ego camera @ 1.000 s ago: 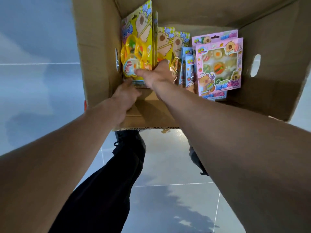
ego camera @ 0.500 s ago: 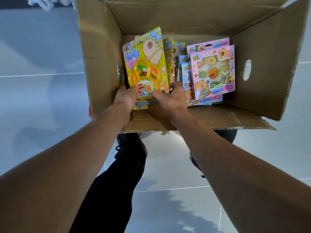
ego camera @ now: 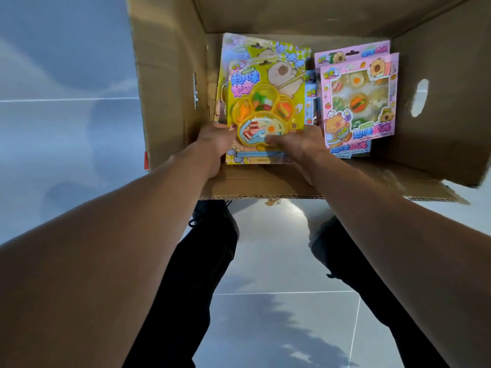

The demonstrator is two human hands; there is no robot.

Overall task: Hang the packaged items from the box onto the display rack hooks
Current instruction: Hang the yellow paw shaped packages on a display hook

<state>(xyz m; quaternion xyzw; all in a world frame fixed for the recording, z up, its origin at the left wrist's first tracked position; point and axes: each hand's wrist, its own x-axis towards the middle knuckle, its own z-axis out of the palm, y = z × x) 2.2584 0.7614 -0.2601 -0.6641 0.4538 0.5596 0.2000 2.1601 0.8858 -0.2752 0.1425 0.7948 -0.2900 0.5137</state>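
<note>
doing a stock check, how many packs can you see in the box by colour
yellow packs: 2, the front one gripped by the left hand and right hand, one behind it
pink packs: 2, one behind the other
blue packs: at least 1, mostly hidden
total: 5 or more visible in the cardboard box

Bare forearms (ego camera: 148, 235), no sleeves, black trousers (ego camera: 196, 282), black laced shoe (ego camera: 212, 216)

Both arms outstretched; left hand (ego camera: 216, 140), right hand (ego camera: 297, 144) fingers curled, gripping.
</note>
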